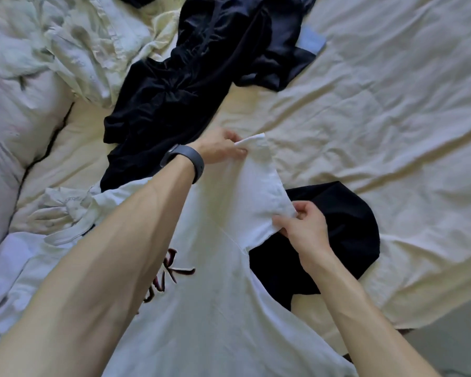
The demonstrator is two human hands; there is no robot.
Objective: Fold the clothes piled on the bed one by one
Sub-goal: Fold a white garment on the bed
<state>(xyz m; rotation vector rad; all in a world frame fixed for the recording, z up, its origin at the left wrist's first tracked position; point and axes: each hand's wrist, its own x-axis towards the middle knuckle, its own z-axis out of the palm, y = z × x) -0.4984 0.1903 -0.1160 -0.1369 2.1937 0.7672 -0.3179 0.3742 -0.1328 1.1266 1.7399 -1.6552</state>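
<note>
Progress early, head view: white T-shirt (218,308) lies spread on the bed (392,104), no fold made yet. Left hand (220,149) pinches the far corner of the sleeve (259,186), right hand (305,227) pinches its near corner. Black heap (180,91) and crumpled pale clothes (74,50) lie unfolded beyond. Dark piece (346,221) under the sleeve: folded or not, can't tell. Most of the job left.

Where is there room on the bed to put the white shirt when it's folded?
The big bare stretch of sheet on the right, bordered by the dark pile and the black garment. A smaller strip lies between the dark pile and the pillow. The top left is crowded with crumpled white clothes.
</note>
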